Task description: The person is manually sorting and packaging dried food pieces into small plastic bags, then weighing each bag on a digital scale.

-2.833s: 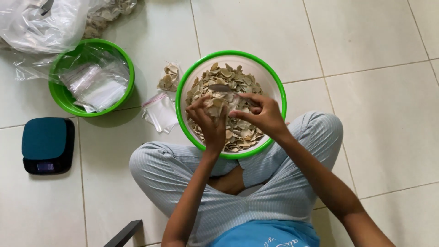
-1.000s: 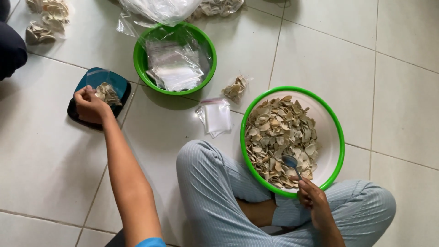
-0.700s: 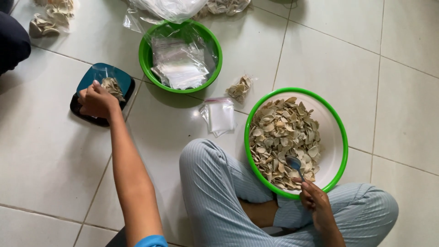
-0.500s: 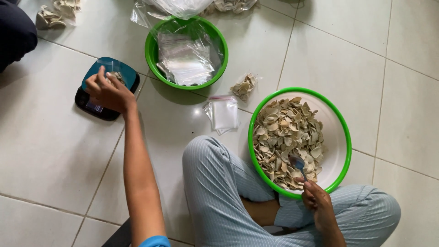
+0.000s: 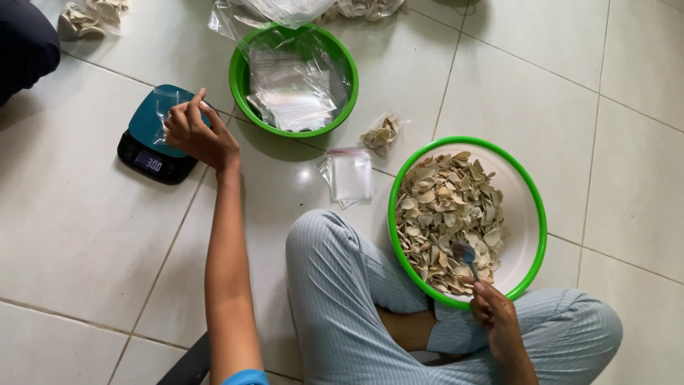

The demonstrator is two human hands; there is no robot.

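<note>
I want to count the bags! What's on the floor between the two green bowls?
Head view: between the bowl of clear bags and the bowl of pale chips lie a small filled bag and an empty zip bag on the tiles.

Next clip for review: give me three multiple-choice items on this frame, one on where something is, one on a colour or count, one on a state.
1. Where is the left hand?
A. at the kitchen scale
B. inside the bowl of flakes
C. resting on the knee

2. How many green-rimmed bowls are on the tiled floor?
A. one
B. two
C. four

3. What is the right hand doing?
A. lying open and empty
B. gripping a spoon
C. pinching a plastic bag

Answers:
1 A, the left arm reaches out and the hand sits over the dark scale with its teal top.
2 B, the bowl of flakes stands by the legs and the bowl of clear bags stands farther off.
3 B, its fingers close on the spoon handle while the spoon's head rests among the pale flakes.
</note>
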